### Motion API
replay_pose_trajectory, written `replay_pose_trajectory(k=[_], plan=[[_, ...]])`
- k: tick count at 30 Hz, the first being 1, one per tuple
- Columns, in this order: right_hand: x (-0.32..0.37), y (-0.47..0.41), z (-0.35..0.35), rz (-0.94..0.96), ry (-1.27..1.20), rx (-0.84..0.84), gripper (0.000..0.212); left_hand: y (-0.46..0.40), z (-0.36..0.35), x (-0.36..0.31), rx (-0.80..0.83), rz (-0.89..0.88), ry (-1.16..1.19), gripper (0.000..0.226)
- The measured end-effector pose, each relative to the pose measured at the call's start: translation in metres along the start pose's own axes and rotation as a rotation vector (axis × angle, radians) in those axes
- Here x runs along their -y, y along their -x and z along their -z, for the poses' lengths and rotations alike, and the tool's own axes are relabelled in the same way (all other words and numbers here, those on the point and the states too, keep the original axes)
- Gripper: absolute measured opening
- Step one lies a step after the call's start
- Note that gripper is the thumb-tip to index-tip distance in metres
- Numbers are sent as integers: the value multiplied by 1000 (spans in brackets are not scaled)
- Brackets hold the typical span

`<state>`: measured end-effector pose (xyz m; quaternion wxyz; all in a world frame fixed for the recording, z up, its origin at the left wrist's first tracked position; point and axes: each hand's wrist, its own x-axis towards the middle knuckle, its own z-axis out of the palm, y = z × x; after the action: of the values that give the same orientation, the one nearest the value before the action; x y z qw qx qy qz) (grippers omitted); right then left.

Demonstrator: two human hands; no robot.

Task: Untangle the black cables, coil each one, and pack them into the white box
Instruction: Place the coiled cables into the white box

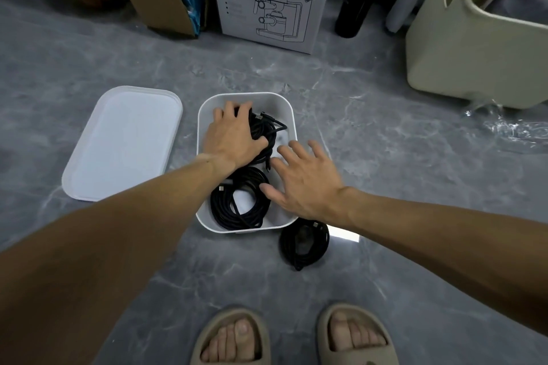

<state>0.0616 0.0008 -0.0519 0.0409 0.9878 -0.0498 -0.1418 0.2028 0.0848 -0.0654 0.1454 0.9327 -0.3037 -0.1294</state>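
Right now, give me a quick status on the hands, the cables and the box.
Left hand pressing a cable coil into the box; right hand open over it. Second coil inside. Third coil on the floor. Lid off, nothing blocking.

My left hand (pixel 234 135): presses a coil (pixel 265 130) at the box's (pixel 292 115) far end.
My right hand (pixel 305 179): spread above the near coil (pixel 240 201).
Third coil (pixel 304 241): floor, by the box's near right corner.
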Motion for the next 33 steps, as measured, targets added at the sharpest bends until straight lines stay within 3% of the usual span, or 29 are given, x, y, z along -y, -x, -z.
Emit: replay_pose_trajectory(k=[9, 12, 14, 16, 19, 21, 23, 29, 33], plan=[[-1, -3, -4, -16, -18, -5, 68, -5, -4, 0, 104, -19, 26, 74], [2, -11, -8, -1, -184, -213, 53, -7, 7, 2, 164, 25, 88, 74], [1, -18, -2, -40, -400, -242, 34, -7, 15, 4, 148, 127, 283, 66], [4, -25, 14, -162, -670, -152, 32, -7, 23, 9, 133, 266, 455, 60], [4, -44, 24, -480, -1043, 23, 38, -4, 30, 9, 233, 433, 528, 54], [4, -58, 23, -589, -1259, 168, 41, -5, 32, 5, 293, 486, 656, 28], [7, -68, 23, -637, -1395, 211, 38, -5, 38, -1, 321, 530, 742, 16], [4, -78, 34, -763, -1739, 259, 23, -4, 44, -8, 387, 568, 826, 24], [2, -71, 42, -746, -1757, 321, 17, -6, 39, -3, 340, 549, 821, 23]])
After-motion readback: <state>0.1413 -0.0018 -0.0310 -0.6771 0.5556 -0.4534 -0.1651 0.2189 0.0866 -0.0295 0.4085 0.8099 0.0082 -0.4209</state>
